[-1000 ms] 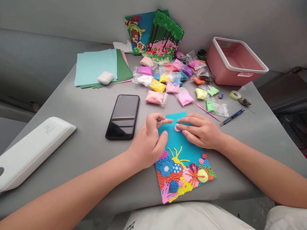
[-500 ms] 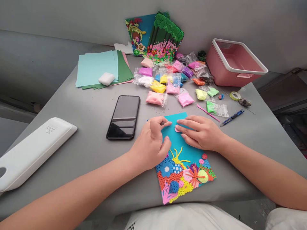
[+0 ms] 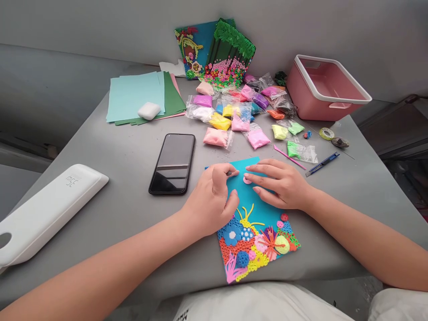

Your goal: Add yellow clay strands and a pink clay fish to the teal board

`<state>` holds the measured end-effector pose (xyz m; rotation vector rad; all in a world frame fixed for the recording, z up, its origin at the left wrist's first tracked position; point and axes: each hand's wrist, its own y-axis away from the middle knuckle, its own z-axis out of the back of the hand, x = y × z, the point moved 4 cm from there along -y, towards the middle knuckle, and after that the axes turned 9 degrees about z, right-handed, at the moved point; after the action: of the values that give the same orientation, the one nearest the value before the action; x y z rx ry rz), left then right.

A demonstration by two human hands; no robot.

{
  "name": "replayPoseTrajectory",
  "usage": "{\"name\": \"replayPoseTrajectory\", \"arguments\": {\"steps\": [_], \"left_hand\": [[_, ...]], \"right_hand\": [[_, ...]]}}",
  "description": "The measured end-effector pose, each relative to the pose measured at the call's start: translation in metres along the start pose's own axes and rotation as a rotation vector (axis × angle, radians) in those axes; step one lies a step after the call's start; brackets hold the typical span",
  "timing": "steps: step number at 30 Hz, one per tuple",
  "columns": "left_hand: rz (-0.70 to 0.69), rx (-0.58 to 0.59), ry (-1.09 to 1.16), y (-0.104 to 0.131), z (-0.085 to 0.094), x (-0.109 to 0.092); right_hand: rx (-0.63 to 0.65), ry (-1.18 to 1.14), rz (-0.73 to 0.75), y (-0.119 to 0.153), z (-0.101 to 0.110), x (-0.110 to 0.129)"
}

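Observation:
A blue card (image 3: 239, 189) lies at the table's front edge, its lower part covered with a colourful clay relief (image 3: 257, 243) of flowers, balls and strands. On its bare upper area is a small pink clay disc (image 3: 247, 179). My right hand (image 3: 279, 183) lies flat over the card with fingers stretched, one fingertip on the disc's edge. My left hand (image 3: 216, 196) rests on the card's left side, fingers bent, thumb apart from them, nothing visible in it. The hands cover parts of both card edges.
Beyond the card lie several bags of coloured clay (image 3: 219, 137), a pink stick tool (image 3: 289, 157) and a craft knife (image 3: 323, 164). A phone (image 3: 172, 164) and power bank (image 3: 53, 209) are left. A pink bin (image 3: 329, 89) stands back right; finished clay pictures (image 3: 230, 55) lean behind.
The right hand's fingers have lifted and shifted very slightly on the pink disc, showing a little more of it. The left hand has hardly moved. The view has shifted slightly.

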<state>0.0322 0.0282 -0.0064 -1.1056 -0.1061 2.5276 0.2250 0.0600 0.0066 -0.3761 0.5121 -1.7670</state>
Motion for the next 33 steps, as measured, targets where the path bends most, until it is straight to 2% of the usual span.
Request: {"name": "replayPoseTrajectory", "arguments": {"steps": [5,9,11,14,17,20,27,33], "left_hand": [[0.021,0.024,-0.044,-0.004,0.007,-0.004],[0.036,0.013,0.055,-0.010,0.014,-0.009],[0.109,0.025,0.178,-0.012,0.015,-0.009],[0.279,0.126,0.491,-0.012,0.013,-0.008],[0.448,0.237,0.819,-0.011,0.007,-0.009],[0.543,0.300,0.983,-0.011,0.005,-0.011],[0.600,0.292,1.021,-0.012,0.004,-0.012],[0.655,0.219,0.984,-0.012,0.006,-0.007]], "right_hand": [[-0.043,-0.095,-0.067,0.000,0.000,-0.002],[-0.197,-0.177,-0.172,-0.005,0.008,-0.001],[-0.272,-0.205,-0.196,-0.008,0.011,0.004],[-0.333,-0.280,-0.235,-0.014,0.013,0.014],[-0.348,-0.313,-0.258,-0.016,0.013,0.022],[-0.346,-0.311,-0.248,-0.016,0.013,0.026],[-0.379,-0.295,-0.256,-0.015,0.017,0.025],[-0.396,-0.259,-0.301,-0.015,0.019,0.024]]}}
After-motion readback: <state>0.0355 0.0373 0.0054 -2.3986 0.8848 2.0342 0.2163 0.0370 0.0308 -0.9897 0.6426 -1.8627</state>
